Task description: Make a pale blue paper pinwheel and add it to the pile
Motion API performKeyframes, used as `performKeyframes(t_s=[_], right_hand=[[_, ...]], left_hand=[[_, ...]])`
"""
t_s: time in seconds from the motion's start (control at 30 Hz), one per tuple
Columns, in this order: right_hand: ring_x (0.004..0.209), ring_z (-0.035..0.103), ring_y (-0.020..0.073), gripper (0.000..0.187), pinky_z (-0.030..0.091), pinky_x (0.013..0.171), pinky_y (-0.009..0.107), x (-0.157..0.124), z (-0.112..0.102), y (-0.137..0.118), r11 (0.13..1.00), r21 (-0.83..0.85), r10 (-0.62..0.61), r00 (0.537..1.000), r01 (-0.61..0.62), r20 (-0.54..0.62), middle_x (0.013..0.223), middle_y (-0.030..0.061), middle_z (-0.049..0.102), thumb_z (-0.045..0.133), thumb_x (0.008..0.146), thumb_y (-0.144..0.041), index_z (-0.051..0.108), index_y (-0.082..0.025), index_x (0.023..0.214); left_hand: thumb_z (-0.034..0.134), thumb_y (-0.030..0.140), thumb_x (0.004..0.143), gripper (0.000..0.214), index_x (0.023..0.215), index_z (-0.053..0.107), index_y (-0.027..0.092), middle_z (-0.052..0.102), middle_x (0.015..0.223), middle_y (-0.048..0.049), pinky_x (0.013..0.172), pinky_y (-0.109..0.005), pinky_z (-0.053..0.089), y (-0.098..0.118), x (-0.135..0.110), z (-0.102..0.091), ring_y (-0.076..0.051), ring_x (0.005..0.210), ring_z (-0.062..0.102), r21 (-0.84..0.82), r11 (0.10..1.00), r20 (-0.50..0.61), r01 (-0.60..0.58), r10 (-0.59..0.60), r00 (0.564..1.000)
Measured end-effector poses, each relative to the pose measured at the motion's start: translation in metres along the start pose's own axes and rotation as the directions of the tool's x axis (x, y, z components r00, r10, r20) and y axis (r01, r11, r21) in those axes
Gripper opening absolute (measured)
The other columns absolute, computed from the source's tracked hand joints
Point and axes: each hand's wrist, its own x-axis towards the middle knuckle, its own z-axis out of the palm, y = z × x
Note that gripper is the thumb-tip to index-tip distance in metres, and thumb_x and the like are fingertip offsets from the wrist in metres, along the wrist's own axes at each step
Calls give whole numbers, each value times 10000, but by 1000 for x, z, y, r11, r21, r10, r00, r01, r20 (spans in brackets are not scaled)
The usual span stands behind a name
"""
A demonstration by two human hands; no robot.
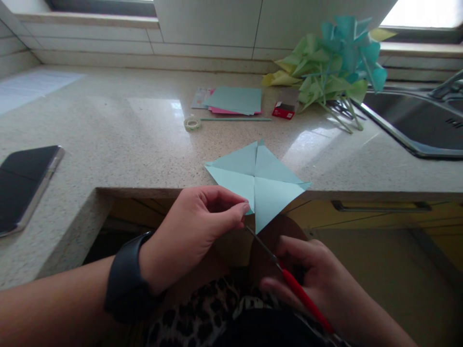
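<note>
A light blue paper square (pixel 257 183), creased and cut along its diagonals, juts over the counter's front edge. My left hand (pixel 195 231), with a dark watch on its wrist, pinches the paper's near left corner between thumb and fingers. My right hand (pixel 318 282) is closed round red-handled scissors (pixel 289 279). Their thin blades point up-left and meet the paper's lower edge beside my left fingertips.
On the speckled counter (pixel 126 130) lie a dark phone (pixel 23 185) at the left, a tape roll (pixel 191 123), a thin stick (pixel 235 119), stacked coloured sheets (pixel 233 100), a small red box (pixel 284 111) and several paper pinwheels (pixel 333 62). A steel sink (pixel 419 120) sits at the right.
</note>
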Motion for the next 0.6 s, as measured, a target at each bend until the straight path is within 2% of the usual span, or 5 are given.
performKeyframes(t_s=[0.1, 0.27, 0.4, 0.5, 0.6], right_hand=[[574, 419, 106, 305, 321, 511, 231, -1, -1, -1, 1000, -23, -4, 1000, 4, -12, 645, -43, 541, 800, 796, -401, 578, -193, 769], [573, 433, 112, 282, 337, 510, 225, 0, -3, -2, 1000, -31, -3, 999, 1, -49, 641, -33, 547, 760, 826, -371, 550, -195, 757], [616, 475, 129, 248, 382, 543, 229, 1, -2, -6, 1000, 3, -12, 998, 12, -61, 699, -6, 587, 701, 867, -389, 569, -195, 785], [607, 456, 126, 283, 375, 538, 230, 0, -2, -7, 1000, 4, 15, 997, -15, -75, 682, -6, 563, 684, 877, -417, 561, -191, 761], [619, 454, 125, 263, 375, 545, 226, -1, -3, -7, 996, 77, 39, 998, -35, -51, 701, -9, 557, 721, 852, -401, 587, -181, 801]], left_hand=[[779, 334, 830, 157, 860, 772, 180, 764, 815, -9, 726, -226, 530, -1, 1, 1, -126, 749, 683, -56, 998, 8, 19, -19, 1000], [714, 389, 889, 221, 853, 773, 178, 757, 891, -11, 733, -219, 553, -5, 3, 2, -116, 781, 682, -243, 968, 64, 53, -39, 997], [775, 304, 843, 163, 926, 775, 163, 770, 895, -24, 771, -201, 527, -5, 3, 2, -106, 805, 677, -191, 977, 71, 99, -86, 994], [814, 247, 793, 233, 1004, 755, 168, 780, 912, -33, 785, -221, 521, -4, 2, 2, -121, 825, 688, -177, 977, 69, 121, -110, 991], [813, 228, 780, 265, 1029, 741, 169, 785, 949, -50, 816, -259, 526, -5, 1, 2, -151, 866, 705, -159, 980, 59, 116, -108, 992]])
